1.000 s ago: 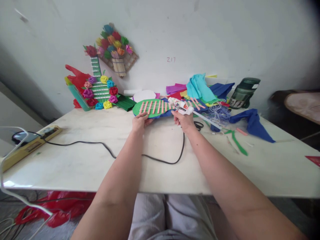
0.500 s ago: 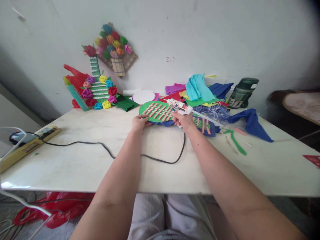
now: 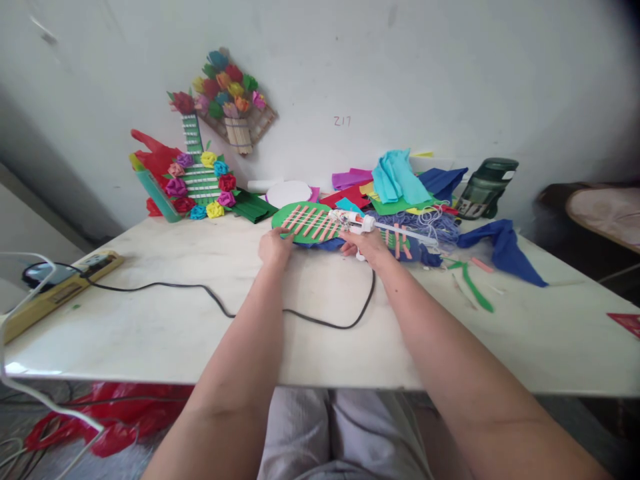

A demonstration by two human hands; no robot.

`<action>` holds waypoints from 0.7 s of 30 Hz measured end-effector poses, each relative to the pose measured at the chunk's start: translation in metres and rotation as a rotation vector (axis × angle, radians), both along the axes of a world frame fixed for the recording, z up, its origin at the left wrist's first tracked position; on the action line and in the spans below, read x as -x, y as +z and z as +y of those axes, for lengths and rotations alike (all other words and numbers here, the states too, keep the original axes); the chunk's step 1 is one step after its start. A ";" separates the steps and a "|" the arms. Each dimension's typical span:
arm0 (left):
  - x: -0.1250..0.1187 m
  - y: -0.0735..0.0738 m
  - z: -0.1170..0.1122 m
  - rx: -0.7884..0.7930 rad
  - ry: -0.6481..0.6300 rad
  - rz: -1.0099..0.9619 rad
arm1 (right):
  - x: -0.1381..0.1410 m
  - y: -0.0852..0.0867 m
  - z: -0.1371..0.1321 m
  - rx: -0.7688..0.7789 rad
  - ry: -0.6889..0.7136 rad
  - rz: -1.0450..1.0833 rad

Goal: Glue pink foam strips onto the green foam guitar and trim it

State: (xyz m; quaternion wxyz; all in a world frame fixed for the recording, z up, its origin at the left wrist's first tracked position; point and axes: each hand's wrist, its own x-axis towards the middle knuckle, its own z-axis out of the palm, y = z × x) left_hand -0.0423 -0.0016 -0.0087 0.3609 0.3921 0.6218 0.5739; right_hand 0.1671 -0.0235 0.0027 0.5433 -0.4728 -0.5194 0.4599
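Observation:
A green paper oval [image 3: 306, 223] crossed with pink strips lies on blue paper near the far middle of the white table [image 3: 150, 320]. My left hand [image 3: 274, 248] pinches its near left edge. My right hand [image 3: 366, 244] is wrapped round a white glue gun [image 3: 357, 223], whose nozzle rests over the right part of the oval. A long white glue stick [image 3: 410, 235] sticks out of the gun's back toward the right. The gun's black cord [image 3: 320, 319] loops across the table toward me.
Coloured paper sheets [image 3: 397, 177], tangled thread [image 3: 435, 223] and a dark green bottle [image 3: 483, 188] crowd the back right. Paper-flower crafts [image 3: 203, 180] lean on the wall at back left. A power strip [image 3: 60, 287] sits at the left edge, blue cloth [image 3: 505, 247] at right.
The green oval has turned and dropped lower onto the table, and both hands have come slightly closer. The gun now lies lower across the oval's right part.

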 end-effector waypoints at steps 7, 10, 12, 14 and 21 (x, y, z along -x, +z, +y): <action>-0.011 0.008 -0.009 -0.291 0.045 0.820 | 0.001 0.000 0.001 0.035 -0.050 -0.121; -0.008 0.003 -0.005 -0.432 -0.044 0.994 | 0.002 -0.002 0.002 0.012 -0.027 -0.112; -0.004 0.000 0.000 -0.499 -0.121 1.049 | 0.001 -0.003 0.003 -0.003 -0.014 -0.120; -0.001 -0.003 0.005 -0.548 -0.214 1.069 | 0.001 -0.005 0.004 -0.017 -0.007 -0.135; 0.002 -0.007 0.010 -0.585 -0.317 1.060 | 0.003 -0.005 0.003 0.019 -0.006 -0.135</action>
